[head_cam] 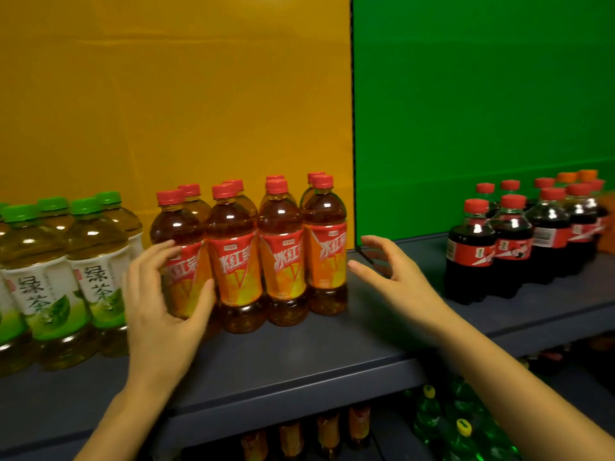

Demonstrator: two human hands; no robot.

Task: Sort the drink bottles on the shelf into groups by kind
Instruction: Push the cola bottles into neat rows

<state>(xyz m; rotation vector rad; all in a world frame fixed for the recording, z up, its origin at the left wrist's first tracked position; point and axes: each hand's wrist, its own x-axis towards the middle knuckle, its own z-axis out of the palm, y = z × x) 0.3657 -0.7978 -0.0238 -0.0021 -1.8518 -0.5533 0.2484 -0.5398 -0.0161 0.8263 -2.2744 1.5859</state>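
Several iced red tea bottles (pixel 283 247) with red caps and orange labels stand grouped mid-shelf. My left hand (pixel 163 294) curls around the front-left red tea bottle (pixel 178 234), fingers behind it and thumb on its front. To the left stand green tea bottles (pixel 96 261) with green caps. Cola bottles (pixel 476 251) with red caps are grouped at the right. My right hand (pixel 396 274) hovers with spread fingers just right of the red tea group, touching nothing.
The dark grey shelf (pixel 299 357) has bare room between the red tea and the cola. Orange-capped bottles (pixel 572 177) stand behind the cola. A lower shelf holds green bottles with yellow caps (pixel 462 427) and more red tea bottles (pixel 327 430).
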